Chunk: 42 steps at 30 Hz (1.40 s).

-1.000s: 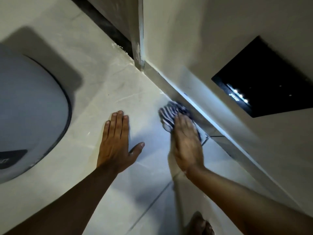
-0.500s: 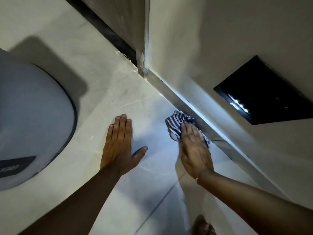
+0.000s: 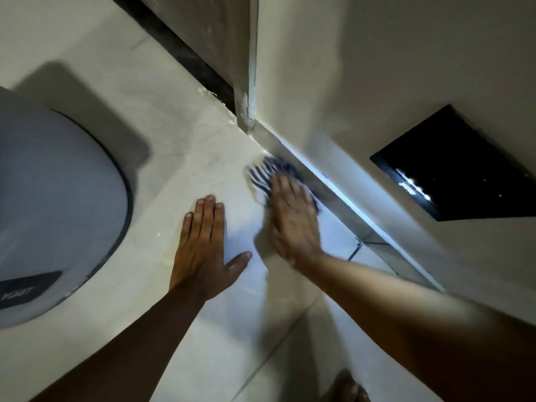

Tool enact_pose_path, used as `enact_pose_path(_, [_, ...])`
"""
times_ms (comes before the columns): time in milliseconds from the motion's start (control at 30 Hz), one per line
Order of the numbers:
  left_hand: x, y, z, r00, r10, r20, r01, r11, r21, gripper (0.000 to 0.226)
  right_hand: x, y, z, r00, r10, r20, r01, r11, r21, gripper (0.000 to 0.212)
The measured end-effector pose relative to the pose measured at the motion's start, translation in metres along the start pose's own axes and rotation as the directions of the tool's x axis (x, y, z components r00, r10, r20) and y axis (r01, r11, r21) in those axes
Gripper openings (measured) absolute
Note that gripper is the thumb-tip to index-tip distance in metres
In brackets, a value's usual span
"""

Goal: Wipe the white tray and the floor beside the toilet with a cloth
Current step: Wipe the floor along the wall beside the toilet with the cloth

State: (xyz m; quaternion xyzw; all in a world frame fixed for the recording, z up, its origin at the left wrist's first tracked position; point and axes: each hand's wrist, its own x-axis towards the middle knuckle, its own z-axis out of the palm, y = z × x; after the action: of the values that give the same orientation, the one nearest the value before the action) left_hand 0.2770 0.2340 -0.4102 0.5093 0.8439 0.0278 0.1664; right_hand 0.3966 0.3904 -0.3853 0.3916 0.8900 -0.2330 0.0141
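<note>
A blue-and-white striped cloth [image 3: 262, 176] lies on the pale tiled floor [image 3: 179, 158] close to the wall's base. My right hand [image 3: 294, 220] presses flat on the cloth, fingers together, and looks blurred from motion. My left hand [image 3: 204, 245] rests flat on the floor just left of it, fingers together and thumb out, holding nothing. The toilet [image 3: 52, 204], with its grey closed lid, fills the left side. No white tray is in view.
The wall [image 3: 362, 82] rises at the right, with a metal strip [image 3: 342, 195] along its base and a black panel with small lights [image 3: 452, 166]. A door frame corner [image 3: 246, 111] stands beyond the cloth. A bare foot [image 3: 345, 387] shows at the bottom edge.
My right hand has pushed the cloth forward along the wall base toward the door frame corner. My left hand has stayed planted on the floor.
</note>
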Motion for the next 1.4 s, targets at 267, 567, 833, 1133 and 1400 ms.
enact_pose_path(267, [-0.004, 0.007, 0.006, 1.000, 0.022, 0.001, -0.022, 0.998, 0.066, 0.105, 0.038, -0.027, 0.018, 0.997, -0.024, -0.068, 0.026, 0.999, 0.042, 0.060])
enact_pose_path(567, [-0.029, 0.044, 0.028, 0.996, 0.085, -0.007, -0.084, 0.995, 0.048, 0.107, -0.207, 0.128, -0.021, 0.965, 0.257, 0.048, -0.250, 0.962, -0.113, 0.060])
enact_pose_path(833, [-0.030, 0.042, 0.029, 0.995, 0.094, -0.033, -0.091, 0.992, 0.082, 0.104, -0.144, 0.169, -0.033, 0.867, -0.379, 0.324, 0.486, 0.788, -0.379, 0.064])
enact_pose_path(1133, [-0.030, 0.043, 0.025, 0.996, 0.092, -0.019, -0.090, 0.992, 0.092, 0.103, -0.138, 0.163, -0.020, 0.920, -0.313, 0.234, 0.387, 0.816, -0.430, 0.068])
enact_pose_path(1400, [-0.030, 0.044, 0.020, 0.998, 0.066, 0.015, -0.067, 0.993, 0.095, 0.104, -0.084, 0.128, -0.017, 0.914, -0.331, 0.235, 0.401, 0.830, -0.388, 0.068])
